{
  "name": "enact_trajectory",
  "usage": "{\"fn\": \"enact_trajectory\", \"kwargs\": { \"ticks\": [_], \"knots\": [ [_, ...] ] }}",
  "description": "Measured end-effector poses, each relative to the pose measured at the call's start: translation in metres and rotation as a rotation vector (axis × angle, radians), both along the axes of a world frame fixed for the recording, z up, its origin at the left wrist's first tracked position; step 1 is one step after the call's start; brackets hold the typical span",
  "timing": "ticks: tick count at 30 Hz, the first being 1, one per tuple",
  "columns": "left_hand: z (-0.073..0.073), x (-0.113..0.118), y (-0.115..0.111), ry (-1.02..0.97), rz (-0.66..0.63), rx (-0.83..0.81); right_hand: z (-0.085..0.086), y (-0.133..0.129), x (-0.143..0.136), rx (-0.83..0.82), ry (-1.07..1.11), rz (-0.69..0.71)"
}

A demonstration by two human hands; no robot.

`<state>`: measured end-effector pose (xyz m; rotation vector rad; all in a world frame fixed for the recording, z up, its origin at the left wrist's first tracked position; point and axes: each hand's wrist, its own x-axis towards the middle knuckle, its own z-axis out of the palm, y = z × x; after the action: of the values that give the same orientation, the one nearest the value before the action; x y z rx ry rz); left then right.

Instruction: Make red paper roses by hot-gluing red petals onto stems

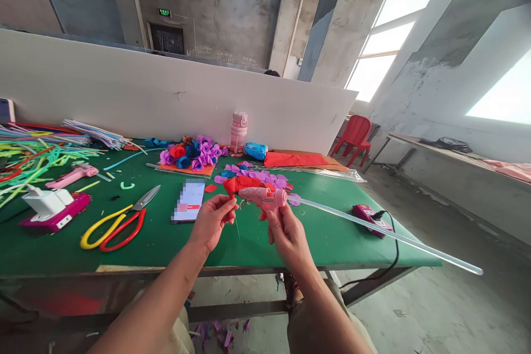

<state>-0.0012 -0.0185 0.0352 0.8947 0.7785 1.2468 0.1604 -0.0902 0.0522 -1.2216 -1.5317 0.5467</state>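
Observation:
My right hand (286, 232) is wrapped round a pink hot glue gun (265, 197) with a small red light lit on its side. A long clear glue stick (385, 228) sticks out of its back, sloping down to the right. My left hand (215, 218) pinches a red paper flower piece (229, 186) on what looks like a thin wire. The gun's nozzle points left at the red paper, close to it; whether they touch I cannot tell. Behind the gun lie loose purple and red paper petals (274, 179).
Left of my hands lie a phone (188, 202), scissors (124, 221), another pink glue gun (74, 176) and a magenta power strip (58, 218). Finished paper flowers (197, 152) and a pink bottle (239, 131) stand behind. A second power strip (371, 220) sits at the right edge.

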Motion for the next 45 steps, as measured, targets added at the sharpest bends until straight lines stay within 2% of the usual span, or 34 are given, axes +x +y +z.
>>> {"fn": "enact_trajectory", "kwargs": {
  "ticks": [26,32,36,38,41,45],
  "knots": [
    [0.002,-0.001,0.0,-0.012,0.013,-0.008,0.0,0.0,0.003,-0.029,0.012,0.025],
    [0.001,-0.002,0.0,-0.012,0.01,-0.009,-0.003,0.001,0.003,-0.032,0.042,0.024],
    [0.002,-0.001,0.0,-0.026,0.009,-0.008,-0.002,0.001,0.003,-0.063,0.144,0.088],
    [0.003,-0.001,0.0,-0.037,0.006,-0.009,0.0,0.003,0.007,-0.084,0.219,0.109],
    [0.002,-0.003,0.001,-0.059,0.0,-0.023,0.002,0.01,0.023,-0.143,0.274,0.063],
    [-0.001,-0.005,0.002,-0.071,-0.027,-0.018,-0.008,0.027,0.057,-0.31,0.245,-0.043]
  ]
}}
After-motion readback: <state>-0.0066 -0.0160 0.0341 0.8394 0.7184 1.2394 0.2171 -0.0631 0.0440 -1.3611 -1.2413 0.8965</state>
